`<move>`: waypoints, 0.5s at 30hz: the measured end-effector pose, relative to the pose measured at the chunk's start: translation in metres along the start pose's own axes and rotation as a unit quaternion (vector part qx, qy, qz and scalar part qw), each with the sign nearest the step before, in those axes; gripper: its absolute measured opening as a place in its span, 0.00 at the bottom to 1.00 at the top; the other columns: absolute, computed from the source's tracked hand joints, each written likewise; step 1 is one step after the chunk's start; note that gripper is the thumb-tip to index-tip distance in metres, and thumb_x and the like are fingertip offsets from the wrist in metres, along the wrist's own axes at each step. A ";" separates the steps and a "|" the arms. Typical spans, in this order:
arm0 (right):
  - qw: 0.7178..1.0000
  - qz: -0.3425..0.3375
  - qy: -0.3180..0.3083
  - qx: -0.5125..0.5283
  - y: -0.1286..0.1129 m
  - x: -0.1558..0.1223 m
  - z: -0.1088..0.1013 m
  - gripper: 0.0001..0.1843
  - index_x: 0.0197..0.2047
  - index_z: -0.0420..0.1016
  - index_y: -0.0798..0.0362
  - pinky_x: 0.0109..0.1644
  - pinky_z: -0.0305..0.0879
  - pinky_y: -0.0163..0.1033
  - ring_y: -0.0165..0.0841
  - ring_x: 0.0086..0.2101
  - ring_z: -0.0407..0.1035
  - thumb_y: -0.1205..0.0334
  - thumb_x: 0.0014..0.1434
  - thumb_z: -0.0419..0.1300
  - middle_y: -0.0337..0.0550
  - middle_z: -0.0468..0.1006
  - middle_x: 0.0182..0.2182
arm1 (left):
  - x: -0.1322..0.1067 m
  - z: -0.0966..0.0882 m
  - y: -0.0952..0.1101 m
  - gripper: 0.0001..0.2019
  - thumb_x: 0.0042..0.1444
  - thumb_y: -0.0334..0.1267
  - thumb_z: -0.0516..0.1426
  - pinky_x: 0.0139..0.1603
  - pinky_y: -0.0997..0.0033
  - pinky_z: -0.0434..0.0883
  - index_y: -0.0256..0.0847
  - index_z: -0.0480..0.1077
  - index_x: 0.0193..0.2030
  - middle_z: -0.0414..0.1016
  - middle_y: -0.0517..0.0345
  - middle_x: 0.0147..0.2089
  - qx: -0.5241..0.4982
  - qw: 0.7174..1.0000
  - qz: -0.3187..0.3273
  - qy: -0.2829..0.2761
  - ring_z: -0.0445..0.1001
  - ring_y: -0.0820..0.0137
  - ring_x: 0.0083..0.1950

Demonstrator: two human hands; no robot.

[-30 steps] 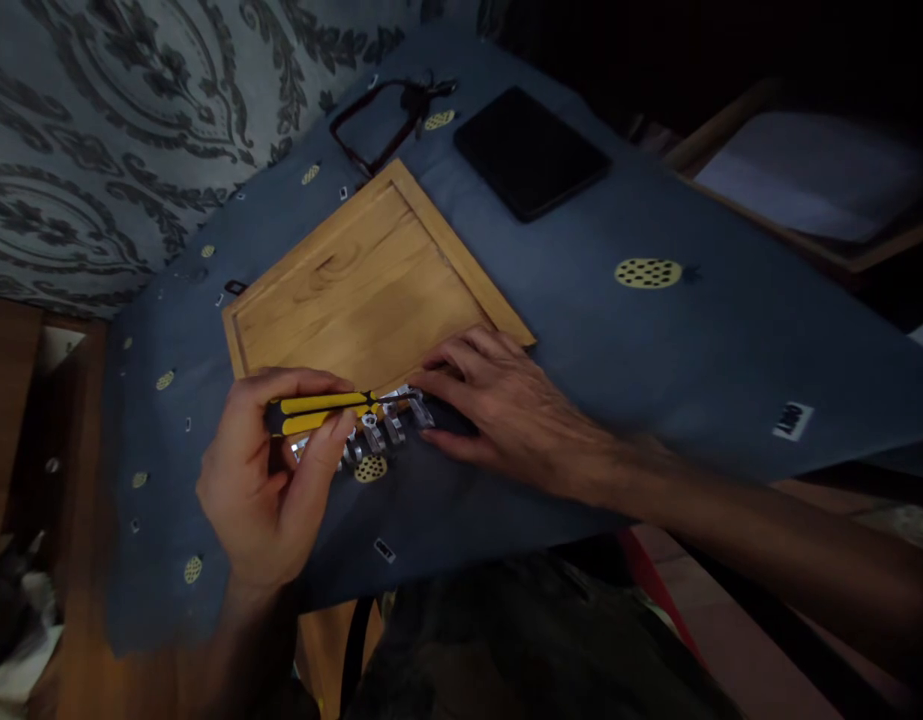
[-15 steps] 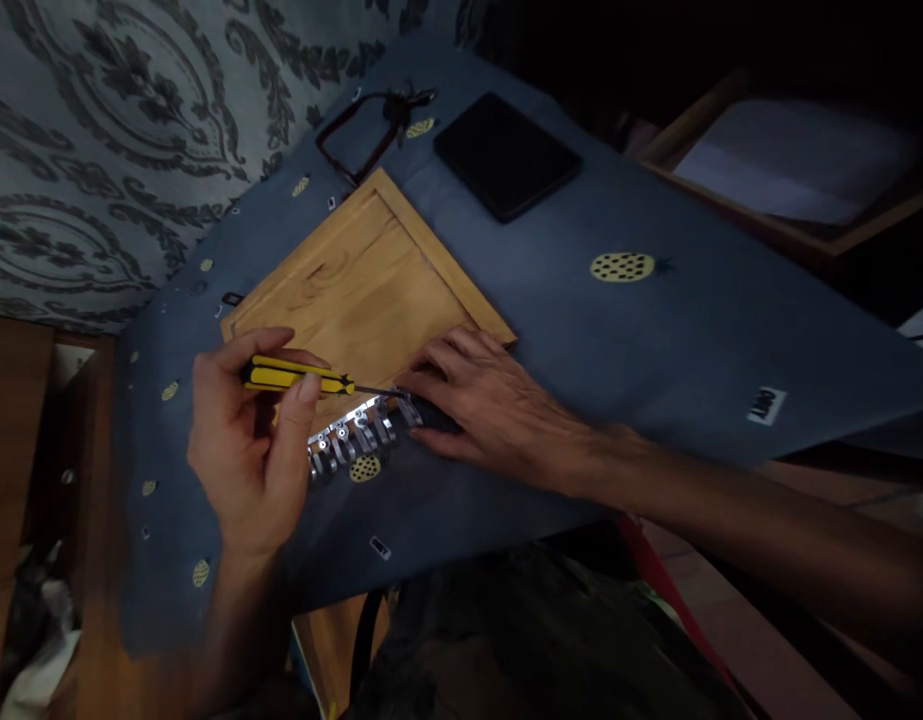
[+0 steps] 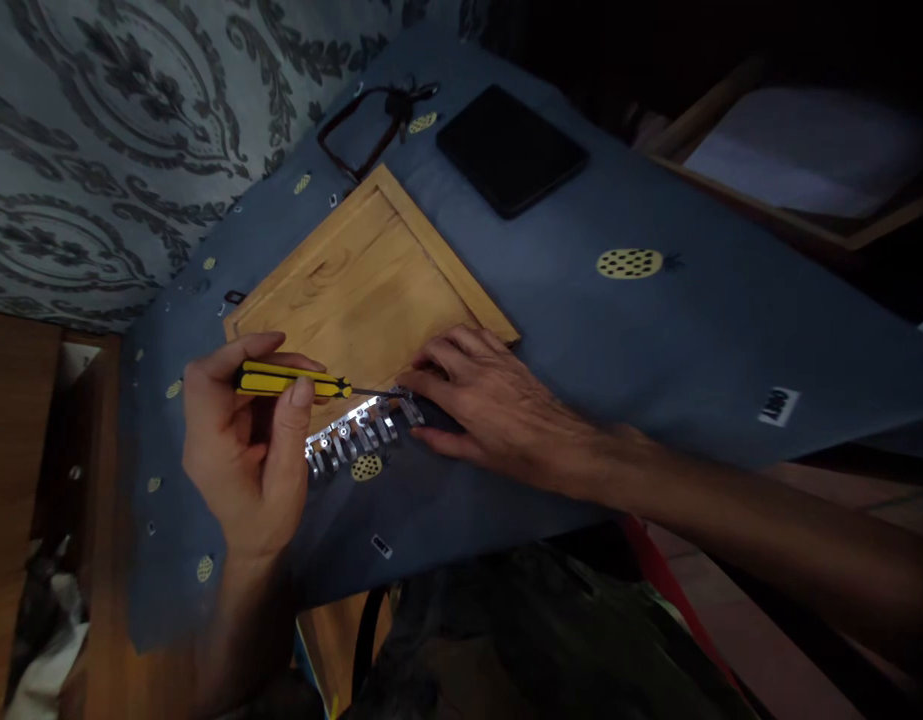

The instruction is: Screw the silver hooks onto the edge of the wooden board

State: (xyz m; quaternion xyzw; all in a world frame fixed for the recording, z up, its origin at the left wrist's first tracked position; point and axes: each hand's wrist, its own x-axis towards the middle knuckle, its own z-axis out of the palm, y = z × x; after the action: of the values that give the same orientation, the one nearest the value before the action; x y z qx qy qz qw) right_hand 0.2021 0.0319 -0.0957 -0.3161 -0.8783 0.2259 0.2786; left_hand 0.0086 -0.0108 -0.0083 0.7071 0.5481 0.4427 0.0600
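Note:
My left hand (image 3: 247, 450) is closed around the yellow and black handle of a screwdriver (image 3: 292, 381), with the thumb along it. Its thin shaft points right, and the tip lies at the right end of a shiny metal hook rack (image 3: 365, 428). Several curved hooks hang from this rack along the near edge of a framed wooden board (image 3: 356, 290). My right hand (image 3: 487, 405) rests over the board's near right side, its fingers and thumb closed about the rack's end beside the screwdriver tip. The exact contact at the tip is too small to make out.
A blue cloth with pineapple prints (image 3: 701, 340) covers the table. Beyond the board lie a black tablet-like slab (image 3: 512, 150) and a dark strap loop with keys (image 3: 363, 130). A patterned wall (image 3: 131, 130) borders the left. An open wooden drawer or tray with paper (image 3: 806, 150) stands at right.
The view has shifted slightly. My left hand and the screwdriver have moved a little to the left; my right hand keeps its place at the rack's end.

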 end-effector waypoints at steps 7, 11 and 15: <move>1.000 0.002 -0.012 0.003 -0.001 0.001 0.000 0.18 0.54 0.78 0.57 0.57 0.65 0.55 0.47 0.51 0.64 0.59 0.63 0.66 0.54 0.75 0.49 | -0.001 0.002 -0.001 0.12 0.63 0.30 0.63 0.41 0.74 0.80 0.43 0.73 0.53 0.78 0.59 0.41 -0.008 1.000 0.001 0.005 0.82 0.74 0.39; 1.000 0.004 -0.015 0.004 -0.002 0.001 -0.002 0.18 0.55 0.78 0.58 0.56 0.65 0.55 0.48 0.51 0.64 0.60 0.63 0.66 0.55 0.75 0.48 | -0.002 0.002 -0.001 0.12 0.64 0.31 0.63 0.40 0.74 0.80 0.42 0.73 0.53 0.77 0.58 0.43 0.006 1.000 0.008 0.001 0.82 0.73 0.40; 1.000 0.006 -0.019 0.005 -0.002 0.001 -0.002 0.19 0.55 0.78 0.59 0.58 0.63 0.55 0.48 0.51 0.64 0.60 0.63 0.66 0.55 0.75 0.49 | -0.004 0.000 -0.002 0.13 0.65 0.35 0.62 0.39 0.72 0.80 0.44 0.72 0.55 0.77 0.58 0.43 0.018 1.000 -0.018 -0.004 0.81 0.73 0.40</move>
State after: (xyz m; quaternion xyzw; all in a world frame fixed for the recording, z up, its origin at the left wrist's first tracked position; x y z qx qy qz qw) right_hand 0.2017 0.0320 -0.0930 -0.3156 -0.8804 0.2379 0.2621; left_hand 0.0070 -0.0135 -0.0118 0.6995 0.5685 0.4290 0.0578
